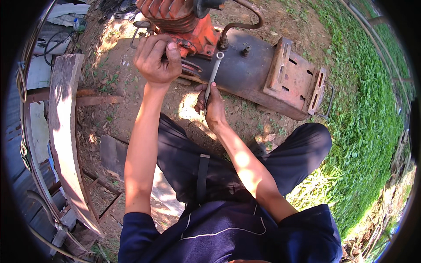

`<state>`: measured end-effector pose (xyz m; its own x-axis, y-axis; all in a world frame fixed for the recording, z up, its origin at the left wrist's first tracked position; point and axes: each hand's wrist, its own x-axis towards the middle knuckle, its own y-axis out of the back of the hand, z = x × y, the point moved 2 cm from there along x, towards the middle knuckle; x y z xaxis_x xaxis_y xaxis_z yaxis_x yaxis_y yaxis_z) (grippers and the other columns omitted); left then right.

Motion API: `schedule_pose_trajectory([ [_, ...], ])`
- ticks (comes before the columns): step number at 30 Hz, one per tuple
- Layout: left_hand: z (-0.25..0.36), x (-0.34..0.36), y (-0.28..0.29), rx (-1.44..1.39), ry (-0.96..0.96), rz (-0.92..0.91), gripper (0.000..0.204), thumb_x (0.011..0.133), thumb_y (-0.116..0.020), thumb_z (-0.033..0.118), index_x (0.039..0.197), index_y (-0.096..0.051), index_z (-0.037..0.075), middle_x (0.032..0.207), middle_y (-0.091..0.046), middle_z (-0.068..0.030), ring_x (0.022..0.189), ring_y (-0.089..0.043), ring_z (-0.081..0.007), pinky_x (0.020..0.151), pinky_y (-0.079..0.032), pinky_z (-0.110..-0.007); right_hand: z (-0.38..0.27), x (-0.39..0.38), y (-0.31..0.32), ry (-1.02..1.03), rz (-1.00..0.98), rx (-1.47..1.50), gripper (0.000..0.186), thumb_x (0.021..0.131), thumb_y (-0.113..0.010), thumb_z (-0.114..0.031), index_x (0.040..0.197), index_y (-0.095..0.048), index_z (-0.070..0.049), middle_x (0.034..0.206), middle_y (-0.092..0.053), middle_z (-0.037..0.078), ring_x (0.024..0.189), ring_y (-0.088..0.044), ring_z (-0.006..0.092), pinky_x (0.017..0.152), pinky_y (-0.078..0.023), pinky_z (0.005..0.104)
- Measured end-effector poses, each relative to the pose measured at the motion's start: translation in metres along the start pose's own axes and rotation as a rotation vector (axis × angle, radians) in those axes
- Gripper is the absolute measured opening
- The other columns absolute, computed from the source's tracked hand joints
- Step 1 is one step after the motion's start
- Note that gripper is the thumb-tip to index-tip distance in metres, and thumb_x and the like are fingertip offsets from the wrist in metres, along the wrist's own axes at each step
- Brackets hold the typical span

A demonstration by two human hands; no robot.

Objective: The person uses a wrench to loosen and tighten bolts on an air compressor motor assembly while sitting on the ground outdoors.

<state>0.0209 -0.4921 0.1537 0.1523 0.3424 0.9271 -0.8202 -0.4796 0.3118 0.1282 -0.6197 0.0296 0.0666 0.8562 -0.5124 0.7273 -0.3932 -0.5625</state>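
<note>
no packages, labels, signs or screens can be made out here.

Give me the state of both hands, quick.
Left hand: closed, gripping the orange compressor pump at its base.
Right hand: closed on the handle of the silver wrench, ring end at the pump base.

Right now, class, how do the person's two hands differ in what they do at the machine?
The right hand holds a silver wrench by its lower end; the left hand holds no tool and rests on the orange pump. The left hand sits higher than the right. Both are bare and reach toward the dark tank.
</note>
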Motion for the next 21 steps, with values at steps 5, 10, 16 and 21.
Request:
schedule_pose_trajectory([
  [5, 0.001, 0.001, -0.001, -0.004, 0.018, -0.005, 0.027, 0.086, -0.058, 0.020, 0.065, -0.058, 0.003, 0.069, -0.062, -0.0075, 0.057, -0.054, -0.0241, 0.052, -0.043, -0.034, -0.011, -0.005, 0.005, 0.080, 0.046, -0.119, 0.032, 0.104, -0.041, -0.032, 0.097, -0.053, -0.004, 0.065, -0.040, 0.000, 0.051, -0.044, 0.0127, 0.050, -0.043, 0.0295],
  [10, 0.003, 0.003, 0.000, 0.001, 0.017, 0.001, 0.027, 0.086, -0.057, 0.020, 0.064, -0.058, 0.003, 0.068, -0.061, -0.0073, 0.058, -0.055, -0.0246, 0.052, -0.043, -0.034, -0.017, -0.003, 0.001, 0.048, 0.056, -0.222, 0.026, 0.104, -0.042, -0.028, 0.096, -0.051, -0.004, 0.064, -0.045, 0.002, 0.046, -0.048, 0.0131, 0.043, -0.043, 0.0285],
  [16, 0.002, 0.003, 0.000, -0.002, 0.023, -0.004, 0.025, 0.085, -0.058, 0.019, 0.065, -0.059, 0.003, 0.068, -0.062, -0.0076, 0.058, -0.055, -0.0251, 0.052, -0.044, -0.035, -0.023, -0.001, -0.008, 0.050, 0.039, -0.394, 0.024, 0.105, -0.038, -0.023, 0.099, -0.050, -0.003, 0.064, -0.046, 0.004, 0.045, -0.048, 0.0144, 0.044, -0.046, 0.0302],
  [21, 0.000, 0.000, 0.001, 0.001, 0.026, -0.007, 0.024, 0.084, -0.058, 0.018, 0.066, -0.060, 0.003, 0.070, -0.062, -0.0083, 0.059, -0.056, -0.0257, 0.053, -0.044, -0.035, -0.022, -0.001, -0.026, -0.012, 0.081, -0.193, 0.025, 0.105, -0.036, -0.025, 0.101, -0.048, -0.003, 0.067, -0.045, 0.004, 0.046, -0.045, 0.0144, 0.046, -0.049, 0.0333],
])
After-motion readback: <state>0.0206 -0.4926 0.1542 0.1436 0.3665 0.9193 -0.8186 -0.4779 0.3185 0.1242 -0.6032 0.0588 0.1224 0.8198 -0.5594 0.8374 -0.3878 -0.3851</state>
